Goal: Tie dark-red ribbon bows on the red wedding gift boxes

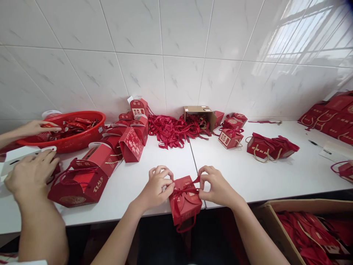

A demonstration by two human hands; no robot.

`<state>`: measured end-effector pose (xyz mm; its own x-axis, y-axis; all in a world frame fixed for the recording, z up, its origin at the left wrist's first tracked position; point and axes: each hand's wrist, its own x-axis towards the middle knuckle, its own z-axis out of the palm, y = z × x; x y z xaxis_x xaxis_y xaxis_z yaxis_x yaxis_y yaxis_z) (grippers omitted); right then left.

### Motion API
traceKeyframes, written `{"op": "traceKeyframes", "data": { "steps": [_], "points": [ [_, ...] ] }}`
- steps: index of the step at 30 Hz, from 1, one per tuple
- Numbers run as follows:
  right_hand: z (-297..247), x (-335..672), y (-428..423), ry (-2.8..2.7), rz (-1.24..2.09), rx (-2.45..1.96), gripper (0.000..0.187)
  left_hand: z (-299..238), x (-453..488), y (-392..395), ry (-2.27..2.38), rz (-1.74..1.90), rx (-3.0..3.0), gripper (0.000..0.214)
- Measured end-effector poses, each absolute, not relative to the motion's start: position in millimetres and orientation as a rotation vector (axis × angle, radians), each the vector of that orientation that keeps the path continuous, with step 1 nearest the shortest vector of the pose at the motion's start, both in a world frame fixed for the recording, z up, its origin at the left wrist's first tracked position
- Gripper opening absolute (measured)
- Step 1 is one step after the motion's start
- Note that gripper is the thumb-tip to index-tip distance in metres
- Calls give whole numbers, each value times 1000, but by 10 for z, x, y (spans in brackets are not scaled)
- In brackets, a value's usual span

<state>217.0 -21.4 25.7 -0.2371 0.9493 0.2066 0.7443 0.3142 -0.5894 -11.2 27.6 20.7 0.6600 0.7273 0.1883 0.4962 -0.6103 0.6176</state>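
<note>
A red gift box [190, 211] with gold print sits at the table's front edge, tilted toward me, its rope handle hanging over the edge. A red ribbon [184, 191] runs across its top and is looped or knotted in the middle. At the box's left side my left hand [158, 187] pinches a part of the ribbon between thumb and fingertips. My right hand [217, 187] is closed on the ribbon's other side, off the box's right corner. Whether the knot is tight I cannot tell.
A heap of red ribbons [172, 129] lies by the wall beside a small cardboard box [199, 109]. More gift boxes [79, 184] stand left and right. Another person's hands [31, 173] work near a red basket [79, 141]. A large carton [271, 221] is at lower right.
</note>
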Motion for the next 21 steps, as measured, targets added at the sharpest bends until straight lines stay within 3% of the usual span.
{"op": "traceKeyframes", "data": {
  "steps": [5, 10, 14, 21],
  "points": [
    [184, 2186, -205, -2009, 466, -1496, 13, 189, -126, 299, 811, 729, 2287, 39],
    [210, 2192, -249, -1999, 567, -1463, 16, 169, -144, 290, 1034, 797, 2491, 40],
    [243, 2198, -283, -1982, 672, -1429, 19, 164, -166, 252, 796, 715, 2439, 40],
    [240, 2220, -336, -1963, 668, -1408, 20, 78, -213, 265, 1246, 1072, 2750, 34]
  ]
}}
